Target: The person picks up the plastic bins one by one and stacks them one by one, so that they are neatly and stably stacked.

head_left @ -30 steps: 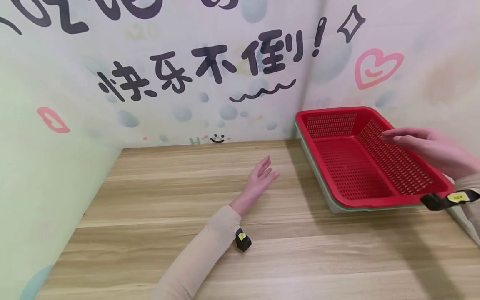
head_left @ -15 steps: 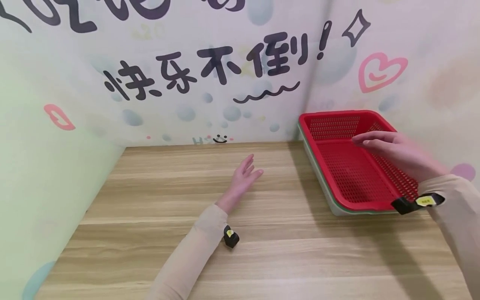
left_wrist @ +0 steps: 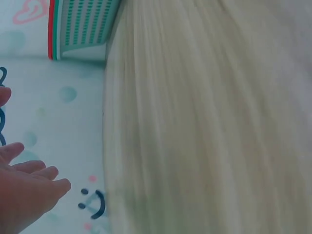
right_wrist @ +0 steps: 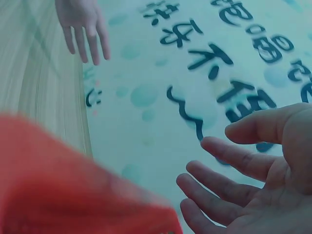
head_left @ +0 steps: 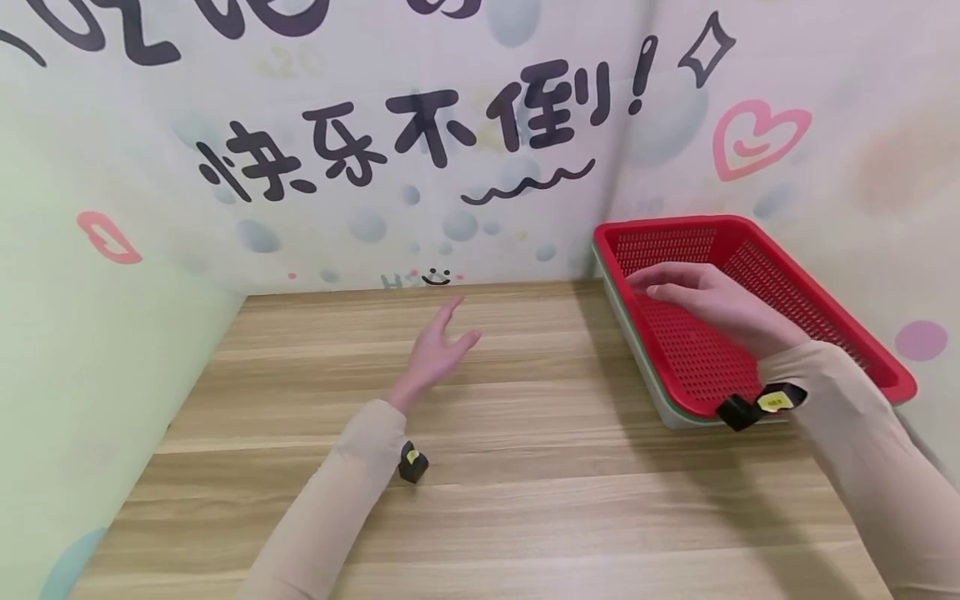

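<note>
My left hand (head_left: 435, 354) hovers over the middle of the wooden table (head_left: 315, 467), fingers extended and thumb spread, holding nothing. In the left wrist view its fingers (left_wrist: 36, 187) look straight and relaxed. My right hand (head_left: 708, 304) is above the red plastic basket (head_left: 825, 300), with its fingertips over the left rim. From the right wrist view, the fingers (right_wrist: 219, 187) are loosely bent and grip nothing, and the basket's red rim (right_wrist: 87, 190) is blurred close by. Under the red basket sits a pale basket with a green rim (left_wrist: 85, 24), largely hidden by it.
A white printed wall sheet (head_left: 360, 242) with black lettering stands behind the table. Another pale wall (head_left: 97, 358) runs along the left side. The stacked baskets stand at the back right, close to the right wall. Each wrist wears a small black device (head_left: 412, 462).
My right hand has moved left across the red basket, from its right side to its left rim. My left hand has also drifted left over the table. The baskets have stayed in place.
</note>
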The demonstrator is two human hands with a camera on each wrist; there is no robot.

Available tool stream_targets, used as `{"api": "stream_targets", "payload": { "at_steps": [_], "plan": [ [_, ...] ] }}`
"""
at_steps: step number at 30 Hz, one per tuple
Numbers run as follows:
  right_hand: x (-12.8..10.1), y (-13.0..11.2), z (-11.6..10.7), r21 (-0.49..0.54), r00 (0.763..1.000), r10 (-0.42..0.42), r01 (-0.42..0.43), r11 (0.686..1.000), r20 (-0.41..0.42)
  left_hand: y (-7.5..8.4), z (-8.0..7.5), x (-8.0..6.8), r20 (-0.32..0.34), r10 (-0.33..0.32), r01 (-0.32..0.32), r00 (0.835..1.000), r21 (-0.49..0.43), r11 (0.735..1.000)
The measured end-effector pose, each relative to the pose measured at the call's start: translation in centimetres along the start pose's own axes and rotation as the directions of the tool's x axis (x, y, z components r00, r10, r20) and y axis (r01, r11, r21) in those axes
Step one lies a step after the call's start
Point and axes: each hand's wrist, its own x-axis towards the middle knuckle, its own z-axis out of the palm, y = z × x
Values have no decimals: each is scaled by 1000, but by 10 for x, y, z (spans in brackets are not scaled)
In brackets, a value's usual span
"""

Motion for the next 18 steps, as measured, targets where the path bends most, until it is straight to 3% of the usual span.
{"api": "stream_targets", "payload": {
  "at_steps": [4,6,11,14,18],
  "plan": [
    [6,-11,13,-19,1000,-12,13,1000,17,0,-15,-3,44,59,-65,997,152,986],
    [11,-16,19,-51,1000,-28,29,998,13,1,-21,-4,65,89,-103,994,254,962],
    [23,-23,32,-188,999,-46,46,981,6,3,-33,-3,90,128,-156,988,519,840],
    [31,-24,41,-273,999,-47,48,961,10,4,-38,-1,70,98,-120,993,619,776],
    [42,-24,53,-358,993,-119,116,927,14,4,-46,0,17,54,-52,998,668,742]
  ]
}}
